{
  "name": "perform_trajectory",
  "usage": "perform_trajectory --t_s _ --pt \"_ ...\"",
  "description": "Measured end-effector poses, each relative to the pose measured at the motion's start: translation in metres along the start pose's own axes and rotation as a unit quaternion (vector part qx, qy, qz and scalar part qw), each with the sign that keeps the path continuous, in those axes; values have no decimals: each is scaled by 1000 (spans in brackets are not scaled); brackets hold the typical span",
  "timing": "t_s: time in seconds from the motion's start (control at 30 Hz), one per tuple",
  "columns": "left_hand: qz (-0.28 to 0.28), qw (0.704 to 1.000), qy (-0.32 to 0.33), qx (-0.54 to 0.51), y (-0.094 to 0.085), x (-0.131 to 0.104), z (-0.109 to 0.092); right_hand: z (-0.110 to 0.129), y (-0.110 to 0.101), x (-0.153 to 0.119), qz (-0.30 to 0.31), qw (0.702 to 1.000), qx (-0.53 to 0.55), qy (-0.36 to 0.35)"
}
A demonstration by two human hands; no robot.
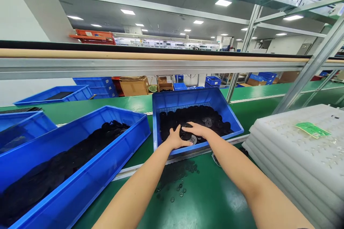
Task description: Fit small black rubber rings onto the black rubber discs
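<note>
Both my hands are inside a tilted blue bin (197,96) heaped with flat black discs (185,112). My left hand (176,139) is at the front of the heap, its thumb and fingers spread apart and touching discs. Beside it, my right hand (199,130) reaches in from the right, fingers stretched out over the black discs between the two hands. A few greyish discs (208,122) lie among the black ones. Another grey disc (193,139) shows by my left thumb. Nothing is plainly gripped in either hand.
A long blue bin (129,150) with more black pieces stands on the left. Small round pieces (180,186) lie on the green tabletop (209,200). White foam trays (290,139) are stacked at right. A metal rail (161,65) crosses ahead.
</note>
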State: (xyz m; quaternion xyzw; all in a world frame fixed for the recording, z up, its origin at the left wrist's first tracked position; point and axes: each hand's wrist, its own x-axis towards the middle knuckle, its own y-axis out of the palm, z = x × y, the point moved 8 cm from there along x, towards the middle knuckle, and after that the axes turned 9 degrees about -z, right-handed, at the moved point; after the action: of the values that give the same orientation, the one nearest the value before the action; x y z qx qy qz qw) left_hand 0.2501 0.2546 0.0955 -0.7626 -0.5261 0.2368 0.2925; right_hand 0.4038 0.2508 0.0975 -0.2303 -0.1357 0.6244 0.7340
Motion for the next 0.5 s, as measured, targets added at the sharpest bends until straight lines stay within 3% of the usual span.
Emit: perform_trajectory --t_s 0.23,0.37,0.5 --pt "-2 998 34 -50 -16 11 -9 20 15 9 46 999 -13 22" --pt "33 996 27 -84 -24 32 -8 22 23 37 72 995 -58 48" --pt "81 996 6 -43 -27 48 -6 23 30 59 97 989 -100 55"
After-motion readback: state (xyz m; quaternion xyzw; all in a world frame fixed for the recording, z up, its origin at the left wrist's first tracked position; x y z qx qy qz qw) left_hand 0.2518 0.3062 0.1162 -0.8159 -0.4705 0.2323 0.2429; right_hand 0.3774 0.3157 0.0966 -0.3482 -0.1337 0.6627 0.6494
